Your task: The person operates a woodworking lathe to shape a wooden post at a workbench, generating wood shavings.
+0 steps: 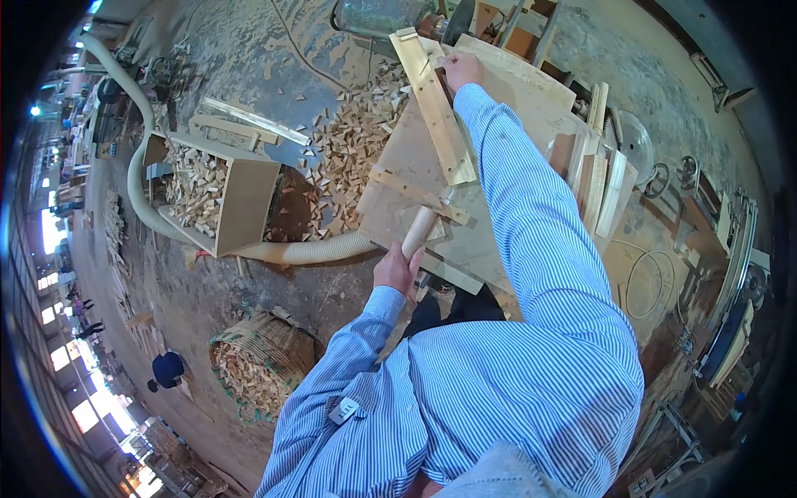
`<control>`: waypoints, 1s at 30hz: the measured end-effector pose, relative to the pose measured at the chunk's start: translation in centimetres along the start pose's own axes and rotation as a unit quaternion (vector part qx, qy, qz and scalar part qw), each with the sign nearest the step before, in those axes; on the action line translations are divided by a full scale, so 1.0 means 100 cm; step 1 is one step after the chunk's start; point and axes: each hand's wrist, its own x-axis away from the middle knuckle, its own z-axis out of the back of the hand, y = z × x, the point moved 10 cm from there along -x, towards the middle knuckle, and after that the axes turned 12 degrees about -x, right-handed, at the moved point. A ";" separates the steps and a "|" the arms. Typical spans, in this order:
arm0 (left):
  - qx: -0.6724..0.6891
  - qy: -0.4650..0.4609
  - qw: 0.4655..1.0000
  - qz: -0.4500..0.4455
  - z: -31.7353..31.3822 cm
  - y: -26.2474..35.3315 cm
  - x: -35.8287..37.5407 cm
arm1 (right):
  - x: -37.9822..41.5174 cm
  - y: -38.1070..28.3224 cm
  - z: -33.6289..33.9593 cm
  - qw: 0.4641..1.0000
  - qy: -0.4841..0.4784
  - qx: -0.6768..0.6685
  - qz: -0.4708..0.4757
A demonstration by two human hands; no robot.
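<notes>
My left hand (398,270) is wrapped around a pale round wooden handle (419,231). The far end of this handle meets a thin wooden slat (407,191) lying across the worktable (506,91). Farther off, my right hand (462,71) is closed at the upper end of a long wooden board (436,112) with dark holes along it. A dark brown edge shows between that hand and the board; what the fingers hold is hidden. Small triangular wood offcuts (353,149) lie in a heap on the floor beyond the table's left edge.
A wooden box (249,199) full of offcuts stands on the left, with a ribbed hose (311,251) running past it. Nearer is a woven basket (261,365) of wood pieces. Wood strips (594,178) are stacked on the table's right. Another person (168,370) is at far left.
</notes>
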 end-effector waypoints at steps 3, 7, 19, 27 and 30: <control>-0.003 0.008 1.000 -0.003 0.003 0.011 -0.012 | -0.014 -0.002 0.006 1.000 -0.007 0.011 -0.009; -0.012 0.004 1.000 -0.001 0.007 0.028 -0.028 | -0.039 0.004 0.007 1.000 -0.001 0.006 -0.002; -0.025 0.003 1.000 0.002 0.008 0.054 -0.057 | -0.076 -0.001 0.022 1.000 -0.025 0.006 0.010; -0.018 0.021 1.000 0.000 0.003 0.043 -0.048 | -0.043 0.012 0.032 0.997 0.063 -0.019 0.033; 0.027 0.019 0.999 0.002 0.007 0.032 -0.036 | -0.037 0.067 -0.006 0.946 -0.021 -0.316 -0.076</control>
